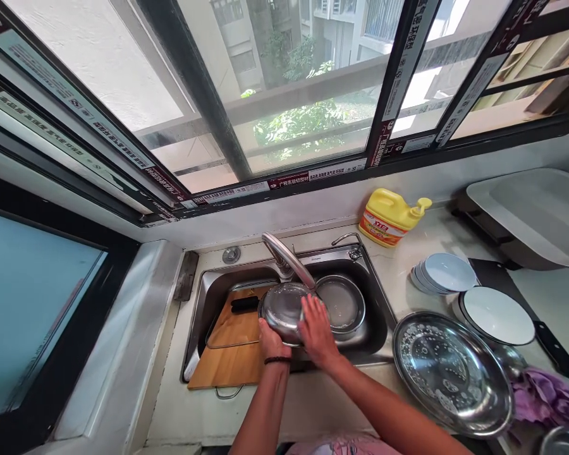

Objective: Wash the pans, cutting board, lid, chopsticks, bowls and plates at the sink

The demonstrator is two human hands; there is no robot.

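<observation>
A round, wet steel pan (284, 308) is tilted over the sink below the faucet, soap suds on its surface. My left hand (271, 340) grips its near left rim. Across the pan's right side lies my right hand (317, 325), fingers together and pressed down over something pale, mostly hidden under the palm. A black handle (244, 304) sticks out at the pan's left edge; I cannot tell if it is attached. A second round steel dish (344, 303) rests in the sink, right of the pan. Under the handle, a wooden cutting board (237, 370) leans across the sink's left side.
The curved faucet (289, 259) arches close above the pan. Right of the steel sink (384, 322) are a large steel basin (455, 373), stacked white bowls (448, 272), a white plate (497, 315), a cleaver (557, 347), a purple cloth (545, 398) and a yellow detergent jug (389, 218).
</observation>
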